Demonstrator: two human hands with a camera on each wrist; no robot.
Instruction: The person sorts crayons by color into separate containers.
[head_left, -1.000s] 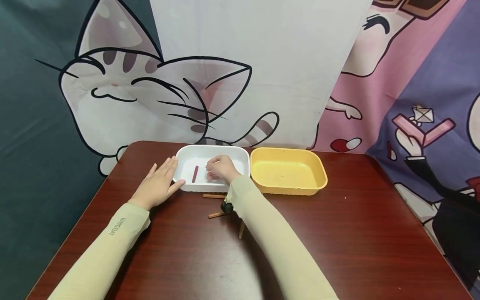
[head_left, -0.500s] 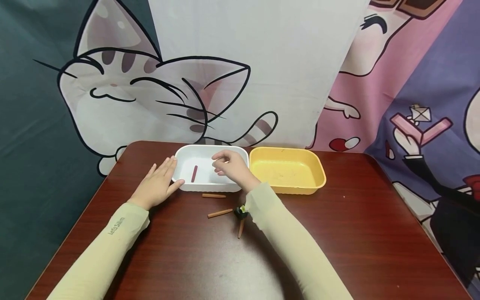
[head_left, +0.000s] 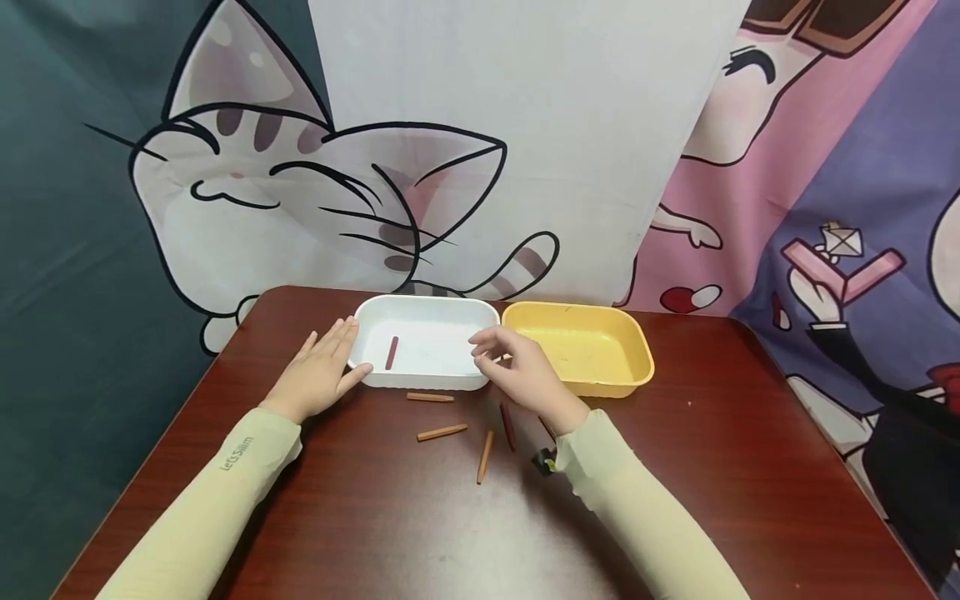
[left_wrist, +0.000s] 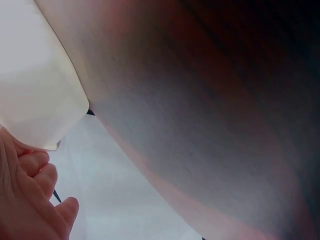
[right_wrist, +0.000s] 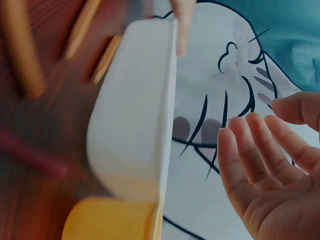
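My left hand (head_left: 318,371) lies with straight fingers against the left end of the white tray (head_left: 427,382), its fingertips at the rim. Inside that tray is one dark red crayon (head_left: 392,353). Over the place where the white and yellow trays meet, my right hand (head_left: 523,371) hangs in the air with loosely bent fingers. The right wrist view shows that hand (right_wrist: 272,170) with its fingers apart and nothing between them. Below it on the table lie dark red crayons (head_left: 507,427), partly covered by the hand.
The yellow tray (head_left: 617,390) stands directly right of the white one. Three orange-brown crayons, one near the white tray (head_left: 430,397), one lower (head_left: 442,432) and one pointing toward me (head_left: 485,457), lie in front. A printed cloth (head_left: 585,150) hangs behind the table (head_left: 375,533).
My right hand has lifted out of the white tray and moved right, toward the yellow tray. Dark red crayons on the table have come into sight. My left hand stays at the rim.
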